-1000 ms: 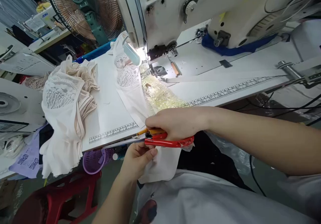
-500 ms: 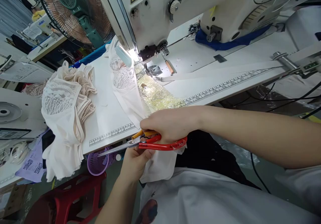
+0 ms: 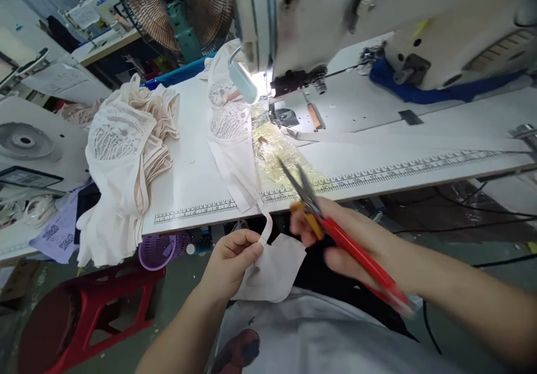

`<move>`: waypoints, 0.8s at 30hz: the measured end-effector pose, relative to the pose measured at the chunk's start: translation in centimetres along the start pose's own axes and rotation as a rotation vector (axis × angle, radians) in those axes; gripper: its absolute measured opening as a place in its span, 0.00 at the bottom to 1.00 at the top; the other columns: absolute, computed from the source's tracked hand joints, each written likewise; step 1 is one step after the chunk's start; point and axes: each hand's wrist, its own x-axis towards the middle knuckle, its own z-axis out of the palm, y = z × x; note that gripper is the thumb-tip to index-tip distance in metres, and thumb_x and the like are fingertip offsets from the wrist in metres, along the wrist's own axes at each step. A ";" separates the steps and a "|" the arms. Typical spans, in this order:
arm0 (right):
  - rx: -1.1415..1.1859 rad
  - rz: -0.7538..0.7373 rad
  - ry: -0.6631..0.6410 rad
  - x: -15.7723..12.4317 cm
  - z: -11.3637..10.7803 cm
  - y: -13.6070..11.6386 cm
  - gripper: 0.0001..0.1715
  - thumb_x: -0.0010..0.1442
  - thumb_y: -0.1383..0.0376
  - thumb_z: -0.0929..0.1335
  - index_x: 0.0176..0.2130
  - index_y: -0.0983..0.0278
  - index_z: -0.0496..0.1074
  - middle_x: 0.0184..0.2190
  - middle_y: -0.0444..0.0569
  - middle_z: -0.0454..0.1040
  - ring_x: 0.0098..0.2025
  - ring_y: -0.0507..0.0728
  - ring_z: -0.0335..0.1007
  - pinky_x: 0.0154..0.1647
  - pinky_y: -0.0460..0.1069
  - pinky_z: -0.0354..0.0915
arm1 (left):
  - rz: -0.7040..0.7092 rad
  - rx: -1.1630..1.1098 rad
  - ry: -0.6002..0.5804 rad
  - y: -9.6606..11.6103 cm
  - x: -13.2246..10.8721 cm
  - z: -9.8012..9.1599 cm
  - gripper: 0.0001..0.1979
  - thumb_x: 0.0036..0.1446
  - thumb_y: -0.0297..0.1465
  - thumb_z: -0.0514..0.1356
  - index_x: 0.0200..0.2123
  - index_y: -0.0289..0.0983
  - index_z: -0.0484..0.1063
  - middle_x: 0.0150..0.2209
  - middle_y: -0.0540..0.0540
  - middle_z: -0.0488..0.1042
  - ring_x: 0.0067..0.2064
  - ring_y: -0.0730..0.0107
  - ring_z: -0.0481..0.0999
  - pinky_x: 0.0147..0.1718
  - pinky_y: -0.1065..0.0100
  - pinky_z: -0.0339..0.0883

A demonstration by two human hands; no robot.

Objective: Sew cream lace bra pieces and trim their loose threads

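My left hand [image 3: 235, 256] pinches a narrow white fabric strip [image 3: 267, 226] just off the table's front edge. From there the strip runs up to a white lace bra piece [image 3: 230, 133] lying on the table by the sewing needle. Another plain white fabric piece [image 3: 279, 268] hangs below my fingers over my lap. To the right, my right hand [image 3: 335, 240] grips scissors [image 3: 352, 245] with red handles and orange parts near the pivot. Their blades point up and left, spread apart and away from the fabric. Motion blurs this hand somewhat.
The sewing machine [image 3: 335, 22] stands over the table, its lamp [image 3: 243, 82] lit. A stack of lace bra pieces [image 3: 119, 156] hangs over the table's left edge. Behind is a fan [image 3: 180, 22]; below are a purple basket [image 3: 157, 250] and a red stool [image 3: 79, 312].
My right hand has swung the scissors right, away from my left hand, and their blades now point up. My left hand keeps hold of the fabric. The camera view has shifted.
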 end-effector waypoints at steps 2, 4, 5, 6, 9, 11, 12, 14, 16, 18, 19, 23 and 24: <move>-0.043 0.005 -0.084 -1.9 0.3 1.1 0.14 0.54 0.54 0.63 0.32 0.59 0.55 0.30 0.45 0.64 0.28 0.54 0.60 0.27 0.49 0.60 | 0.015 0.000 0.015 -0.1 -0.1 0.0 0.15 0.44 0.40 0.67 0.27 0.33 0.73 0.22 0.49 0.69 0.23 0.77 0.64 0.23 0.74 0.57; -0.168 0.085 -0.164 -3.2 0.9 2.1 0.15 0.55 0.53 0.63 0.29 0.59 0.53 0.27 0.45 0.63 0.26 0.54 0.57 0.25 0.49 0.56 | 0.040 0.007 0.013 -0.2 -0.2 0.0 0.14 0.46 0.40 0.67 0.27 0.33 0.73 0.22 0.50 0.69 0.23 0.77 0.63 0.23 0.74 0.56; -0.232 0.128 -0.194 -3.6 1.2 2.5 0.17 0.56 0.52 0.62 0.28 0.59 0.52 0.26 0.44 0.63 0.25 0.54 0.56 0.25 0.49 0.55 | 0.054 0.014 0.007 -0.3 -0.2 0.1 0.14 0.46 0.39 0.66 0.27 0.34 0.72 0.22 0.50 0.68 0.24 0.77 0.63 0.23 0.74 0.56; -0.283 0.163 -0.212 -3.8 1.5 2.8 0.18 0.57 0.51 0.61 0.27 0.59 0.51 0.25 0.45 0.63 0.25 0.54 0.56 0.25 0.50 0.55 | 0.066 0.024 -0.001 -0.3 -0.2 0.3 0.14 0.47 0.39 0.66 0.27 0.34 0.72 0.22 0.50 0.68 0.24 0.77 0.63 0.23 0.74 0.56; -0.327 0.174 -0.235 -3.8 2.2 3.0 0.20 0.57 0.50 0.61 0.27 0.59 0.49 0.25 0.45 0.63 0.26 0.55 0.57 0.26 0.49 0.54 | 0.076 0.071 -0.015 -0.1 -0.2 1.0 0.15 0.48 0.41 0.64 0.26 0.33 0.71 0.21 0.51 0.66 0.23 0.77 0.62 0.23 0.74 0.55; -0.321 0.150 -0.246 -3.5 2.3 2.6 0.21 0.56 0.49 0.62 0.27 0.59 0.48 0.25 0.44 0.62 0.26 0.54 0.57 0.26 0.49 0.54 | 0.067 0.106 -0.004 0.2 -0.4 1.5 0.16 0.48 0.42 0.64 0.25 0.33 0.70 0.20 0.51 0.65 0.22 0.78 0.61 0.22 0.74 0.54; -0.323 0.140 -0.248 -3.3 2.3 2.4 0.22 0.55 0.49 0.62 0.27 0.59 0.47 0.25 0.44 0.62 0.26 0.54 0.56 0.26 0.48 0.53 | 0.063 0.119 0.006 0.4 -0.4 1.7 0.16 0.47 0.42 0.64 0.25 0.33 0.69 0.20 0.51 0.65 0.22 0.78 0.60 0.22 0.74 0.54; -0.342 0.141 -0.258 -3.0 2.3 2.0 0.22 0.55 0.49 0.62 0.27 0.59 0.47 0.25 0.43 0.61 0.25 0.54 0.55 0.25 0.48 0.52 | 0.051 0.138 0.027 0.7 -0.6 2.1 0.17 0.45 0.42 0.64 0.23 0.33 0.68 0.19 0.51 0.64 0.21 0.78 0.59 0.21 0.74 0.52; -0.364 0.155 -0.270 -2.8 2.3 1.8 0.22 0.56 0.48 0.62 0.27 0.59 0.47 0.25 0.43 0.61 0.24 0.53 0.54 0.24 0.48 0.51 | 0.039 0.146 0.047 0.8 -0.7 2.4 0.17 0.44 0.42 0.64 0.22 0.33 0.67 0.18 0.52 0.63 0.20 0.79 0.58 0.20 0.74 0.50; -0.377 0.167 -0.284 -2.8 2.4 1.8 0.22 0.56 0.49 0.61 0.27 0.59 0.47 0.24 0.43 0.62 0.23 0.53 0.54 0.24 0.48 0.50 | 0.034 0.145 0.064 0.9 -0.8 2.6 0.16 0.43 0.41 0.64 0.21 0.33 0.66 0.17 0.52 0.62 0.20 0.79 0.57 0.19 0.74 0.49; -0.382 0.169 -0.287 -2.8 2.5 1.9 0.21 0.56 0.49 0.61 0.27 0.59 0.47 0.24 0.43 0.62 0.23 0.53 0.53 0.24 0.48 0.50 | 0.034 0.142 0.070 0.9 -0.8 2.6 0.16 0.43 0.41 0.64 0.21 0.34 0.66 0.17 0.52 0.61 0.19 0.79 0.56 0.19 0.74 0.49; -0.397 0.190 -0.272 -2.9 2.7 2.3 0.21 0.57 0.49 0.61 0.27 0.59 0.47 0.24 0.42 0.61 0.24 0.53 0.54 0.24 0.47 0.49 | 0.023 0.145 0.079 0.9 -0.8 2.7 0.14 0.43 0.39 0.63 0.21 0.34 0.65 0.17 0.52 0.62 0.20 0.79 0.57 0.19 0.74 0.49; -0.398 0.197 -0.269 -2.9 2.7 2.4 0.21 0.57 0.49 0.61 0.27 0.59 0.47 0.24 0.42 0.61 0.23 0.53 0.54 0.24 0.47 0.49 | 0.022 0.150 0.079 0.9 -0.8 2.7 0.14 0.43 0.38 0.62 0.22 0.34 0.65 0.18 0.53 0.62 0.20 0.79 0.57 0.19 0.74 0.49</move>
